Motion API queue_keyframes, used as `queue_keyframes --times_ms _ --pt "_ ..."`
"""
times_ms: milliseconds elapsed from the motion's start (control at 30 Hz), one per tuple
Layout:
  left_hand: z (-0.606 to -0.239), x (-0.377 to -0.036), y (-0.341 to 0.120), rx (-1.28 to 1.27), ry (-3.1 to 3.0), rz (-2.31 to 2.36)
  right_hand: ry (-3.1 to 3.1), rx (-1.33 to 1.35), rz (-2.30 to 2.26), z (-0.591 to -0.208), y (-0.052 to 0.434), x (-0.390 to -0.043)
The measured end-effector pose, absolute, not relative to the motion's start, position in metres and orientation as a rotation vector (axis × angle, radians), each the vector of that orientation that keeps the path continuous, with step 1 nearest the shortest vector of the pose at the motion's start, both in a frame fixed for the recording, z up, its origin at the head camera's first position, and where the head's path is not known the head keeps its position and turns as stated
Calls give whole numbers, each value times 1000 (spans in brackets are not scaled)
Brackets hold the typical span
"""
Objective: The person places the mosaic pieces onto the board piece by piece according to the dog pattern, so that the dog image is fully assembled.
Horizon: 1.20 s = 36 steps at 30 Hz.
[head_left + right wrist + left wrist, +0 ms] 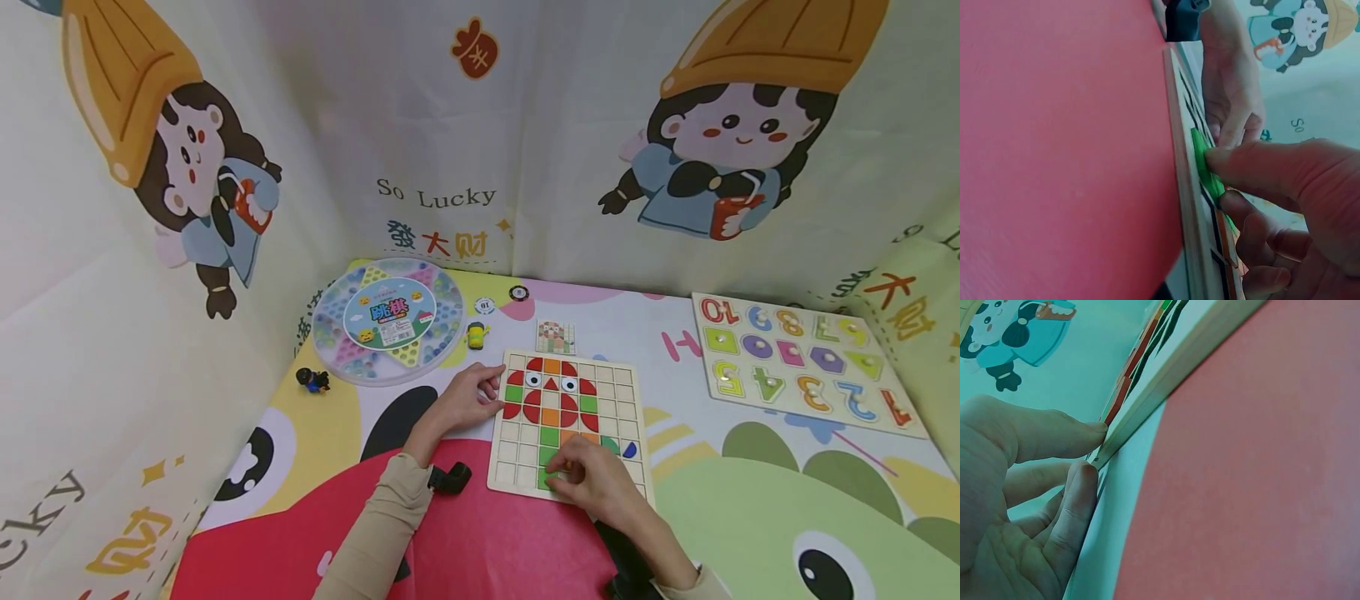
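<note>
Seen from the head camera, high and angled down, the whole play mat spreads out with the wooden grid board (570,425) at centre. The left wrist camera sits low against the mat, looking along the board's edge (1166,381) beside that hand's fingertips (1088,475). The right wrist camera, equally close, faces the same board (1179,156) edge-on from the opposite side.

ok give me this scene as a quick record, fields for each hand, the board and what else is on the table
left hand: fingertips on the left edge of the grid puzzle board
right hand: fingertips pressing a green tile near the board's bottom edge
board: partly filled with red, green and orange tiles
table: chinese checkers set, number puzzle, pattern card
</note>
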State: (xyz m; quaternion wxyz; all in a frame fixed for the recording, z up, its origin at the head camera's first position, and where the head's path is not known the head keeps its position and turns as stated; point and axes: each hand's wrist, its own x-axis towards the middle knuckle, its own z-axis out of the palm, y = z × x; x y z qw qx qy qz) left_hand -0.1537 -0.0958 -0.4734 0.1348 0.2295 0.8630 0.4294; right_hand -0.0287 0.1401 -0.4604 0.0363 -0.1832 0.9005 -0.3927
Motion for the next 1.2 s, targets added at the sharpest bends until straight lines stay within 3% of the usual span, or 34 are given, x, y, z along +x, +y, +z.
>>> queue_keyframes --times_ms 533,1200 --pt "-478 -156 -96 695 2512 1241 2817 -485 -1252 -452 163 -34" --pt "-474 -154 -96 673 2504 1245 3036 -172 -1351 -449 259 -40"
